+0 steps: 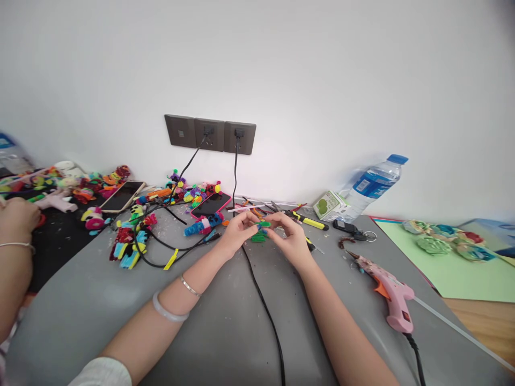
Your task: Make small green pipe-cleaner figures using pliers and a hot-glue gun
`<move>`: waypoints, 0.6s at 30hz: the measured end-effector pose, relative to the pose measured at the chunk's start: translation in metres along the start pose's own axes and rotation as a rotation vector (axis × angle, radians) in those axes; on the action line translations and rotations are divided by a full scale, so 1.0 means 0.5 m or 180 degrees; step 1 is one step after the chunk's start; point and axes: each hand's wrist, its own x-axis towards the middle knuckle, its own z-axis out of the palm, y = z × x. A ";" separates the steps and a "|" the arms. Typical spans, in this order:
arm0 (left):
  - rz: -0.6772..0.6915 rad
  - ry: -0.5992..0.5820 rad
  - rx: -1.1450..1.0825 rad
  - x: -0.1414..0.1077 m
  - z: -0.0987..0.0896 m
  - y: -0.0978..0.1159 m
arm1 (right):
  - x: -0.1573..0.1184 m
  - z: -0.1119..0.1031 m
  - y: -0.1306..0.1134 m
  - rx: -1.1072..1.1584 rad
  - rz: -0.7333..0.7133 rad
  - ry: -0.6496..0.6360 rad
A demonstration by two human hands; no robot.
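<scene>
Both hands meet over the middle of the grey table [217,327], pinching a small green fuzzy piece [263,225] that looks like bent pipe cleaner. My left hand [240,233] has its thumb and fingers closed on the piece's left side. From the other side my right hand [288,236] grips it the same way, fingers curled. Part of the green piece hangs below the fingertips, and the rest is hidden by them. Just left of my left hand lies a blue fuzzy roll [203,225]. Behind my right hand are scissors and a yellow cutter [310,221].
A pink glue gun [388,292] lies at right, near keys [350,230], a drink carton [330,206] and a tilted water bottle [374,185]. Black cables [263,300] cross the table. Two phones [211,205] and colourful pipe-cleaner figures [131,238] lie left. Another person's hand [18,220] is far left.
</scene>
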 end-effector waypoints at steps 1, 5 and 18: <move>0.0088 0.0038 0.0026 0.002 -0.002 -0.003 | -0.001 0.000 0.004 0.0028 0.0080 0.0020; 0.0347 0.0116 0.0151 0.006 -0.008 -0.015 | -0.005 -0.001 0.016 0.0102 0.0318 0.0073; 0.0555 0.0218 0.0274 0.012 -0.013 -0.021 | 0.001 -0.004 0.010 0.0231 0.0001 0.0224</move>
